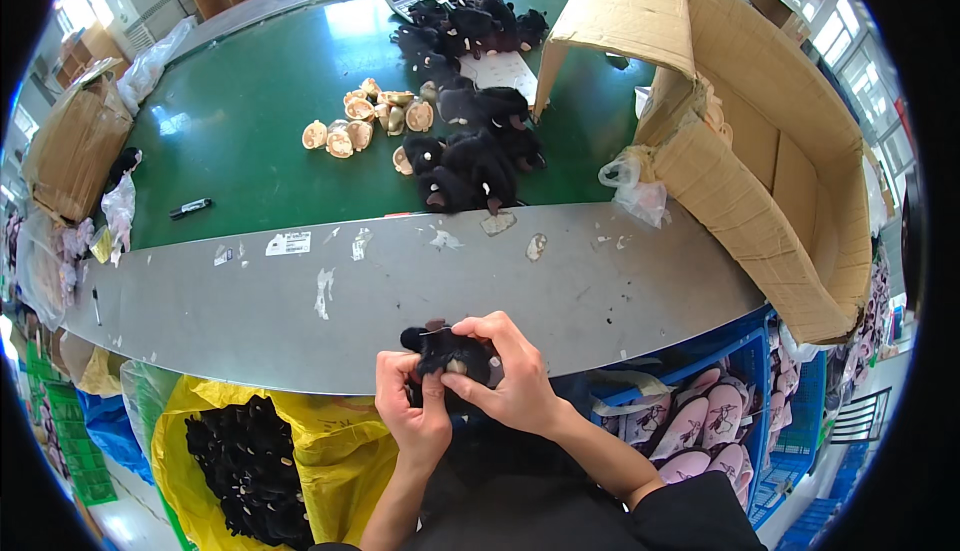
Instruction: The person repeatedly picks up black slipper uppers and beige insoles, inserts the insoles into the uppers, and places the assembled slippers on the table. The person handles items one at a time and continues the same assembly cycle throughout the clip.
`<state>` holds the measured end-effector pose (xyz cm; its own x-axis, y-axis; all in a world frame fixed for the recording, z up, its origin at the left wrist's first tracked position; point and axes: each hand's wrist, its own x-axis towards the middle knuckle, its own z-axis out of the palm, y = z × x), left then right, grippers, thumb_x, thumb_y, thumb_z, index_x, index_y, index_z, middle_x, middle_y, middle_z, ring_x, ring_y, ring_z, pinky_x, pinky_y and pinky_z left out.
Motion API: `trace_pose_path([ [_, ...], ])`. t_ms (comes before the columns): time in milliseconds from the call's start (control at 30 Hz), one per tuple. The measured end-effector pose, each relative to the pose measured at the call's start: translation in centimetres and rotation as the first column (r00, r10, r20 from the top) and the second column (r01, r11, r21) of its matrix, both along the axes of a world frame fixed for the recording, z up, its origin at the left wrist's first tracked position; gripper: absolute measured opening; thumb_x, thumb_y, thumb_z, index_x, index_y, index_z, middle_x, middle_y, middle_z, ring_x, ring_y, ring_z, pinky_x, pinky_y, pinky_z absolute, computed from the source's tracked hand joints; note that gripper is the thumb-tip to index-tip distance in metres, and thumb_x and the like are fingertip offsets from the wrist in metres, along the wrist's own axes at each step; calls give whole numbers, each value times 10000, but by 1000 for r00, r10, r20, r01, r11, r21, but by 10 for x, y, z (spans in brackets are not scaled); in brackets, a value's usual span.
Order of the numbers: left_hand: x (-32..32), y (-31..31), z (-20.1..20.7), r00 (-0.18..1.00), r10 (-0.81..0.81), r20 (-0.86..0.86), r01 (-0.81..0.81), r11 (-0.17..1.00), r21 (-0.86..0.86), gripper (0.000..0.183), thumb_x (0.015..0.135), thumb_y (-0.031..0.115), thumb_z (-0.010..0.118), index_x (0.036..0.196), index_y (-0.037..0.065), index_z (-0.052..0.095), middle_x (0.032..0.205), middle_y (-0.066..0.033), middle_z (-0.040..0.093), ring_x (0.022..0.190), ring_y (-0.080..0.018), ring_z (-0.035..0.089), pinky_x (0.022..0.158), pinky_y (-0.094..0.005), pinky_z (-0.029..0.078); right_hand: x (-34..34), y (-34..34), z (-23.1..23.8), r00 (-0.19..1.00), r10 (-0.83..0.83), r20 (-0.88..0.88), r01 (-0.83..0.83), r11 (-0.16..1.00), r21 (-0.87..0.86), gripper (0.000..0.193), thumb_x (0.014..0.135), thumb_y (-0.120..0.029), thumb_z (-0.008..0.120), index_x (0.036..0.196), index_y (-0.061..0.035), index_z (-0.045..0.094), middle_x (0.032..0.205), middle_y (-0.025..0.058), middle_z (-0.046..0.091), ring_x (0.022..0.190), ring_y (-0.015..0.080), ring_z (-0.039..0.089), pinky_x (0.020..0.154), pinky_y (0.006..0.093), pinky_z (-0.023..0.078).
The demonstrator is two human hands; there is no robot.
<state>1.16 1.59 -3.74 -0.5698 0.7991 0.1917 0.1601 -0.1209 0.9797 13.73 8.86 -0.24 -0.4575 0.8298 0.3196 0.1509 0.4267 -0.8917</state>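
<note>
Close to the table's front edge, a small black plush piece [448, 349] is held between both hands. My left hand [410, 401] pinches its lower left side with thumb and fingers. The thumb and fingers of my right hand [515, 371] close on its right side and top edge. A beige patch shows on the plush between the two thumbs, and a brownish bit sticks up at its top. Farther back lies a pile of similar black plush pieces [475, 166]. Beside that pile, several round beige pieces [360, 111] lie on the green surface [240, 171].
A large open cardboard box [790, 171] stands at the right. Below the metal table edge [420, 271] are a yellow bag [335, 451] of black plush pieces and a blue crate [760, 391] of pink slippers [690, 426]. A black marker [190, 208] lies at left.
</note>
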Motion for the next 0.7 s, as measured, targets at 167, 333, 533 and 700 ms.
trace_pose_path([
  [167,0,-5,8,1000,23,-19,-23,1000,-17,212,943,129,688,855,29,523,840,-53,459,726,-169,428,644,-290,362,2,2,-7,996,-90,-9,90,995,37,499,731,64,769,1189,-26,591,1063,124,597,857,241,636,744,323,536],
  [333,-1,-9,3,999,-31,-29,31,1000,1,219,915,124,726,933,31,529,910,-43,476,794,-144,454,691,-274,383,0,3,-6,983,-180,-23,182,979,94,506,690,117,721,1163,-18,601,1035,121,596,844,234,623,725,318,523],
  [533,0,3,24,910,-179,374,158,984,86,496,864,33,763,1264,17,471,1165,-55,545,1081,-142,555,936,-260,451,7,-1,-6,984,-161,-71,170,975,146,469,721,89,729,1164,-10,611,1050,150,622,853,268,672,745,330,574],
  [700,-21,-10,6,881,-274,386,295,955,6,518,773,-120,691,1254,-3,539,1104,-53,640,1026,-125,615,942,-259,485,5,9,9,982,111,-155,-80,979,189,374,788,6,732,1145,7,619,994,155,648,806,251,676,733,333,579],
])
